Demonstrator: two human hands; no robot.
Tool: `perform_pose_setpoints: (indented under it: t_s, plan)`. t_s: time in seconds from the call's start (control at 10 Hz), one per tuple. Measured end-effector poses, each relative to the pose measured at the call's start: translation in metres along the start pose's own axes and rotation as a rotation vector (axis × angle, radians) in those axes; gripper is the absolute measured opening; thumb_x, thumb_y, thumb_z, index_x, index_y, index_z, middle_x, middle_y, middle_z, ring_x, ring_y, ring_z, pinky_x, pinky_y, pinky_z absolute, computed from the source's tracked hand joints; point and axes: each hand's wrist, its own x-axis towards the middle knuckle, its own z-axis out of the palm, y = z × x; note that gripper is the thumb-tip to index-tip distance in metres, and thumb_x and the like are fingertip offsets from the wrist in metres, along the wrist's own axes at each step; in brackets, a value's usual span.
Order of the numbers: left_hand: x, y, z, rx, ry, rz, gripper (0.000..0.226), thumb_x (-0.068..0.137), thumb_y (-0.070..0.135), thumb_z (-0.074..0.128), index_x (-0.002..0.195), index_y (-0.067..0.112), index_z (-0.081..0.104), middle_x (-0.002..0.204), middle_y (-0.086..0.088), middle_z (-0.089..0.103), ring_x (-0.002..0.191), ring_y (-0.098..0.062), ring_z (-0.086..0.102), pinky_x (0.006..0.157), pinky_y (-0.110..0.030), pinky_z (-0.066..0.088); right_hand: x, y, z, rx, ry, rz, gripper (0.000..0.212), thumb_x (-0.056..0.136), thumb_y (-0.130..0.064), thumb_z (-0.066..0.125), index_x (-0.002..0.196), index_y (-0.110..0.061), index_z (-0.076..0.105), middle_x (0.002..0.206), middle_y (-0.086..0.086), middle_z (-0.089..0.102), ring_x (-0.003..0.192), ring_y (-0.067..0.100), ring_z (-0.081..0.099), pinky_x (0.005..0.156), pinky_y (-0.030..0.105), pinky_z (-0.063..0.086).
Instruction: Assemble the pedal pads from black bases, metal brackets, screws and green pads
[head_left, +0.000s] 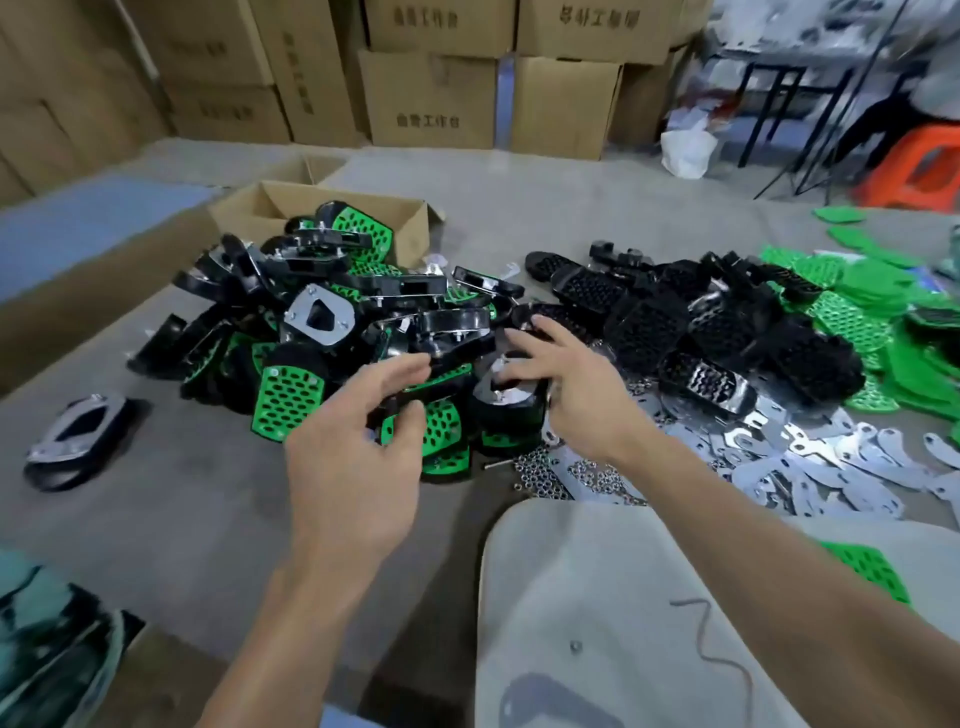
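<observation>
Pedal pads (332, 317), finished, heaping just beyond both hands. Left hand (358, 467) hovering with fingers spread, grasping nothing; right hand (566, 395) reaching over the heap, fingers splayed, contact unclear. Waiting rightward of the grip: black bases (727, 332), green pads (852, 291), metal brackets (810, 457), nuts (561, 473). Roughly halfway, judging by piles.

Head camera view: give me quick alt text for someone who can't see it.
Two bare hands, left hand and right hand, hover open over a floor pile of assembled pedal pads. To the right lie black bases, loose green pads, metal brackets and small nuts. Cardboard boxes stand behind.
</observation>
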Motion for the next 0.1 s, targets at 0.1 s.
perform_pose_setpoints:
  t_s: [0.1]
  plan:
    - [0.0076,0.0118,-0.0147,-0.147,0.151,0.036,0.041,0.089,0.009,0.072,0.101,0.048,0.073,0.1,0.029,0.073,0.093,0.002,0.071,0.085,-0.02,0.057,-0.005,0.0077,-0.0155,-0.001,-0.106,0.021,0.081,0.067,0.02,0.042,0.117,-0.034,0.075,0.159,-0.01,0.039,0.151,0.009,0.025,0.115,0.02,0.029]
